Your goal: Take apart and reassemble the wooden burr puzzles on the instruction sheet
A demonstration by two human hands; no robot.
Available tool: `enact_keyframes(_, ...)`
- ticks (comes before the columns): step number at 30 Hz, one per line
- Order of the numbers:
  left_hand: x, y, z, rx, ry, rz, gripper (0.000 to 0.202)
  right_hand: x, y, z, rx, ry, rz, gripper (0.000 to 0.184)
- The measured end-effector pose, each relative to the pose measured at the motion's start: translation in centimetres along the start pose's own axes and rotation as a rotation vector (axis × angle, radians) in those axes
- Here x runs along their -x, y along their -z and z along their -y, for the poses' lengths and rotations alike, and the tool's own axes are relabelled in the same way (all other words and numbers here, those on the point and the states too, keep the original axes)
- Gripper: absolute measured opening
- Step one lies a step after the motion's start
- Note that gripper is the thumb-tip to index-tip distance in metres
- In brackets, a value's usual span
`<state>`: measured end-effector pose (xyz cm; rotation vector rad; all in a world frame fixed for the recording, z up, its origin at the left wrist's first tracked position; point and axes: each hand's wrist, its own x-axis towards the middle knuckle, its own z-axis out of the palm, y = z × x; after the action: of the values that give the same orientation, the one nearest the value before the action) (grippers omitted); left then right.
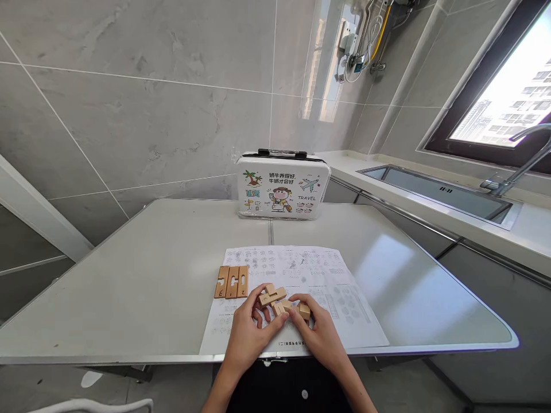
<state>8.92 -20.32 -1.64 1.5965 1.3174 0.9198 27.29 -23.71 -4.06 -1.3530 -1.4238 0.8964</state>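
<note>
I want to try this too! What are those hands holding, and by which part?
Small pale wooden blocks: the left hand holds them at their left side, the right hand at their right side. Some contact spots are hidden.

Grey tiled wall, counter with sink, bright dark-framed window at right.

This is a kitchen, plainly enough: over on the right a sink with a curved tap is let into the pale counter, with grey cabinets beneath. Large grey tiles line the walls, a yellow pipe and cables run high near the corner, and the window beside me looks out on many-windowed buildings.
</note>
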Motion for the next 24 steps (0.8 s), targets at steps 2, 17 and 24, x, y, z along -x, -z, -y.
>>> enact_keyframes(2,0.17,-0.09,0.00,-0.044,-0.029,0.026,0.072,-0.01,0.00,-0.32,-0.016,-0.018,-0.025,0.033)
enact_keyframes(17,0.76,-0.23,0.40,-0.094,-0.133,0.113,0.066,0.24,-0.09,-0.26,-0.264,-0.066,0.033,0.035)
enact_keyframes(24,0.78,-0.08,-0.17,-0.102,-0.163,0.141,0.040,0.22,-0.25,-0.25,-0.262,-0.057,0.010,0.034)
